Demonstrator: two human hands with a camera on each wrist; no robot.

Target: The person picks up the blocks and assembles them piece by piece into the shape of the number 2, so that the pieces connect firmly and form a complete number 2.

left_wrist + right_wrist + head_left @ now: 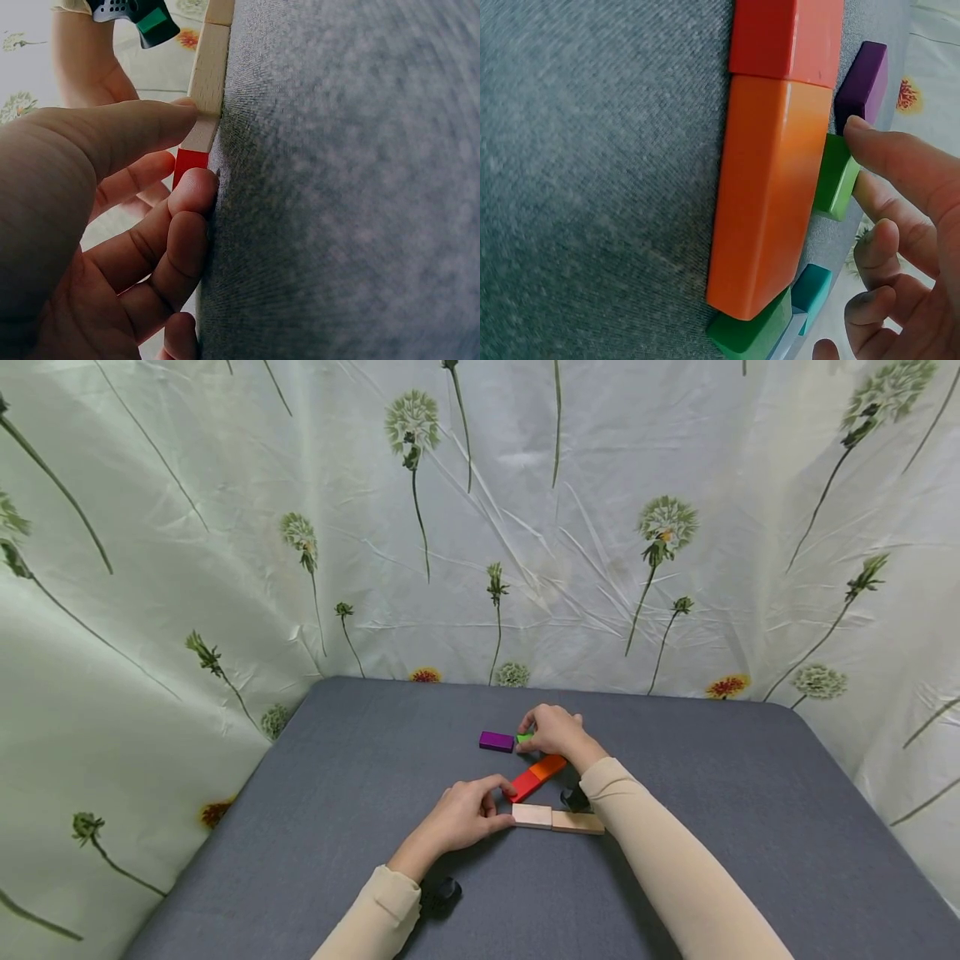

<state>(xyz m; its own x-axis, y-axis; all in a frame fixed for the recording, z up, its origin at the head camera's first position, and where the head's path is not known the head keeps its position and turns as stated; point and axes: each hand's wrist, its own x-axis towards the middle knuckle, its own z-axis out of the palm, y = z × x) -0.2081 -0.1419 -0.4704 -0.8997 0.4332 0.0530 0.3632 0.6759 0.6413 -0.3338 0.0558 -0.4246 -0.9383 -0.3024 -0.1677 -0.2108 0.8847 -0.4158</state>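
My left hand (465, 814) is beside the left ends of two rows of blocks. Its thumb touches the end of a pale wooden block (532, 816), and its index fingertip rests against a red block (525, 786). The right hand (553, 731) pinches a bright green block (835, 178) between thumb and finger, its other fingers loosely bent. A purple block (497, 742) lies just left of the green one. An orange block (761, 195) sits end to end with the red one, slanting away to the right. A second wooden block (577, 822) continues the pale one.
Low in the right wrist view lie a darker green block (750, 330), a light blue block (786, 341) and a teal block (812, 292); the right hand and arm hide them from the head view. A grey cloth-covered table (360, 760) meets a flower-printed curtain (360, 485).
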